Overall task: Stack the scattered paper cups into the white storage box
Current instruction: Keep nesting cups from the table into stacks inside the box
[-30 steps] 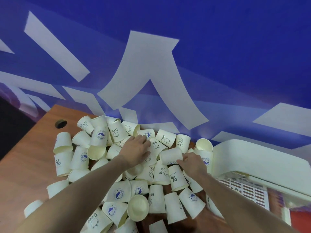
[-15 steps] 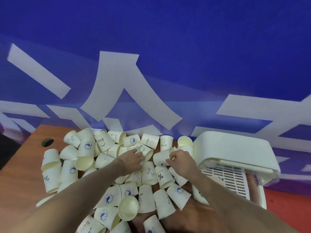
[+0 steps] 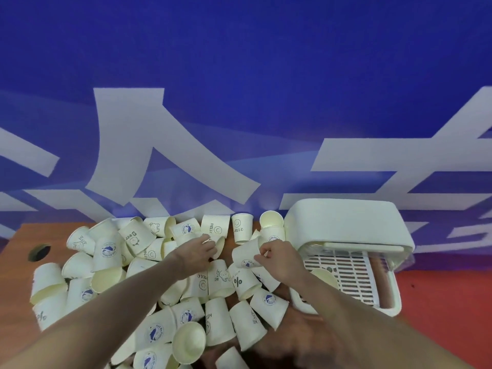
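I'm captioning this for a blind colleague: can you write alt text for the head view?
Two bare hands work over scattered paper cups on a wooden table: the right hand grips a tilted cup, and the left hand holds another cup. The white storage box sits to the right.

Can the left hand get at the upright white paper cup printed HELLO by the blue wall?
Probably yes. The upright HELLO cup stands free just beyond the left hand, with open tabletop in front of it. But that hand already grips a tipped paper cup, so it is occupied.
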Tool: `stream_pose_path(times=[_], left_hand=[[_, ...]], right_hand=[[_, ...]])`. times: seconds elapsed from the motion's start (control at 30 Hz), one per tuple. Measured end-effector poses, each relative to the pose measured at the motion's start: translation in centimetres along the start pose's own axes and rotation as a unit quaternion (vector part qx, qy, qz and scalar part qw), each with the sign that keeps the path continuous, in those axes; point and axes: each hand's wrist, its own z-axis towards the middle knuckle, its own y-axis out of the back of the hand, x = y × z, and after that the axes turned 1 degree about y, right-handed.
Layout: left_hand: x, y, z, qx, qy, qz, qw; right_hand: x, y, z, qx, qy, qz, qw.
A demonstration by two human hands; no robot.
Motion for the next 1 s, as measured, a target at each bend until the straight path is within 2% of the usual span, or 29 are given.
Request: stream_pose_path(times=[0.27, 0.43, 0.6, 0.77, 0.9, 1.0], left_hand=[[1.4, -0.4, -2.3, -0.004, 0.033, -0.015, 0.999], [1.5, 1.3, -4.2, -0.024, 0.084, -0.063, 0.994], [0.5, 3.7, -5.9, -0.063, 0.191, -0.153, 0.968], [-1.2, 7.2, -6.3, -0.048, 0.211, -0.186, 0.959], [-2.7, 9.2, -6.0, -0.100, 0.209, -0.189, 0.954], [-3.9, 11.0, -5.2, -0.188, 0.219, -0.198, 0.937]], right_hand=[[0.9, -0.2, 0.0, 0.008, 0.012, -0.013, 1.000], [1.4, 0.4, -1.4, 0.007, 0.023, -0.023, 0.999], [1.8, 2.0, -3.8, -0.002, 0.035, -0.064, 0.997], [1.3, 3.2, -6.5, -0.022, 0.070, -0.115, 0.991], [0.2, 4.0, -8.8, -0.041, 0.110, -0.170, 0.978], [-1.0, 4.9, -10.6, -0.051, 0.125, -0.198, 0.971]])
